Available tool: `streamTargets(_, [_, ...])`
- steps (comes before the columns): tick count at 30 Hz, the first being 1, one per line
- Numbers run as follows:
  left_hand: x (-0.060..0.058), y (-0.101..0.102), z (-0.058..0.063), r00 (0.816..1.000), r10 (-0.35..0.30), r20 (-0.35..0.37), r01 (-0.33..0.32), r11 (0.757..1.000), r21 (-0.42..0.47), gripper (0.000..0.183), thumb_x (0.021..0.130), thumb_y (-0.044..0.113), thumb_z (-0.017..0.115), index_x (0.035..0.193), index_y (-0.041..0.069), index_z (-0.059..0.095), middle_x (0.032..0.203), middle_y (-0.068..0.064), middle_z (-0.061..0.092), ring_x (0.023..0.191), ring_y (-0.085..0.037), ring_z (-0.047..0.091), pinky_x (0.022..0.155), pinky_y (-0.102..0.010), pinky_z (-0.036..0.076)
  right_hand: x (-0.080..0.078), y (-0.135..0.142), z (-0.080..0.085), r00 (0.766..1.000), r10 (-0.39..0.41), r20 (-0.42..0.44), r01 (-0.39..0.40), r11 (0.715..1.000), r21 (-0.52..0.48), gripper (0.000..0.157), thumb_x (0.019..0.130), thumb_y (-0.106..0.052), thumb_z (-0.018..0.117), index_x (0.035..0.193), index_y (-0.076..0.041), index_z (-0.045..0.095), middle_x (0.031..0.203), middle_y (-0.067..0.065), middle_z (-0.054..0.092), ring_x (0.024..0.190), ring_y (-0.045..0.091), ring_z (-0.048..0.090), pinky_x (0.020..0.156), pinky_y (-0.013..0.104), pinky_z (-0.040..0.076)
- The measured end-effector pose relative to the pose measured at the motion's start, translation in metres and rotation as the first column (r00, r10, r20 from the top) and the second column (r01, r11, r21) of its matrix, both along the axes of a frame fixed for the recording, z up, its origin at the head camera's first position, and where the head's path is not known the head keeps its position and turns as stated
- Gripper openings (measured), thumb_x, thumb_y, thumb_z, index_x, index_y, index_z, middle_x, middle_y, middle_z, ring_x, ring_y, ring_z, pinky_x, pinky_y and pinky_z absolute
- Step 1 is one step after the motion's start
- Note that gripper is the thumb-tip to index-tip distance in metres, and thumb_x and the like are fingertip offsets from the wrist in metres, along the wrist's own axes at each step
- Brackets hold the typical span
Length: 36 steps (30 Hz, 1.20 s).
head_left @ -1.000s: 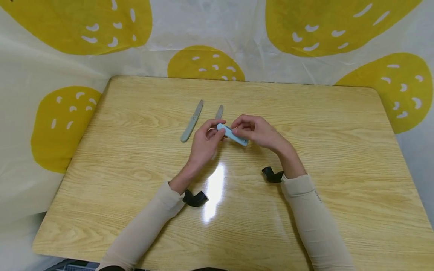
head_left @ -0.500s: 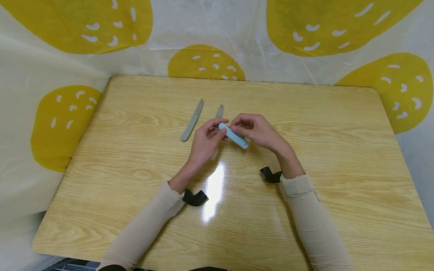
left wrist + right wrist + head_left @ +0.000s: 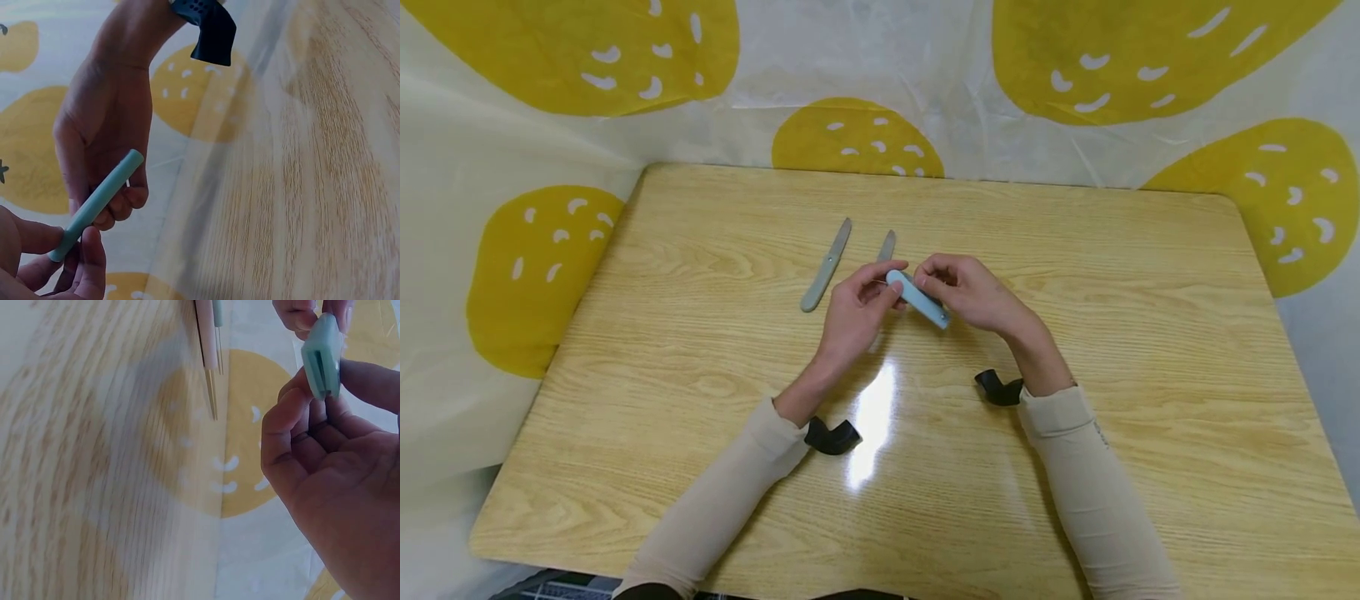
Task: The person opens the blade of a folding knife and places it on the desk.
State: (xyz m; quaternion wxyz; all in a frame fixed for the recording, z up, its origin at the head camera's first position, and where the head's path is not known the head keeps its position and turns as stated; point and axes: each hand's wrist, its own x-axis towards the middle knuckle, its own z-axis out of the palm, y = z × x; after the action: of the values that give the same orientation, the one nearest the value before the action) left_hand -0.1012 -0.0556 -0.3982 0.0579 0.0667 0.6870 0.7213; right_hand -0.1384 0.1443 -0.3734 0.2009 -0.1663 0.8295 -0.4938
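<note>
A light blue folding knife, its blade folded into the handle, is held up over the middle of the table. My left hand pinches its rounded upper end between thumb and fingers. The thumb and fingertips of my right hand pinch at the knife's upper side, near mid-length. In the right wrist view the slotted end of the folding knife faces the camera, with my right thumb against one side. The left wrist view shows the smooth back of the folding knife slanting between both hands.
Beyond my left hand an unfolded knife with a grey-green handle lies on the wooden table. Beside it is a second knife blade, its handle hidden by my hand. A patterned curtain borders the table's far side.
The light blue knife has tilted slightly and shifted a little to the right. My right fingertips have moved slightly along its upper edge. The knives on the table stay put.
</note>
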Motion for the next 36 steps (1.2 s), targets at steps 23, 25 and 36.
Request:
streamTargets(23, [0.0002,0.0017,0.0024,0.998,0.038,-0.052,-0.038,0.999,-0.006,0.029,0.103,0.003,0.063,0.131,0.002,0.068,0.106,-0.018,0.068,0.093,-0.048,0.067,0.092,-0.060,0.058,0.0038,0.0087,0.0053,0.996,-0.080,-0.032,0.080,0.996,-0.026,0.024,0.111,-0.017,0.049,0.114,0.003,0.063,0.096,0.013,0.060,0.084,0.029,0.057,0.075,0.033,0.050])
streamTargets(25, [0.0006,0.0008,0.0020,0.998,0.039,-0.052,-0.039,0.999,-0.010,0.029,0.103,0.003,0.063,0.131,0.001,0.068,0.104,-0.016,0.068,0.092,-0.048,0.067,0.092,-0.061,0.058,0.0032,0.0094,0.0039,0.997,-0.074,-0.035,0.073,0.996,-0.043,0.022,0.111,-0.017,0.051,0.113,0.001,0.063,0.094,0.013,0.061,0.082,0.033,0.058,0.070,0.034,0.049])
streamTargets(36, [0.0028,-0.0021,0.0000,0.998,0.020,-0.053,-0.021,1.000,-0.014,0.025,0.103,0.005,0.063,0.127,0.003,0.069,0.099,-0.017,0.070,0.093,-0.052,0.067,0.091,-0.062,0.057,0.0028,0.0022,0.0060,0.996,-0.062,-0.070,0.054,0.993,-0.105,0.016,0.104,-0.013,0.064,0.111,0.000,0.069,0.099,0.015,0.065,0.085,0.019,0.059,0.075,0.026,0.050])
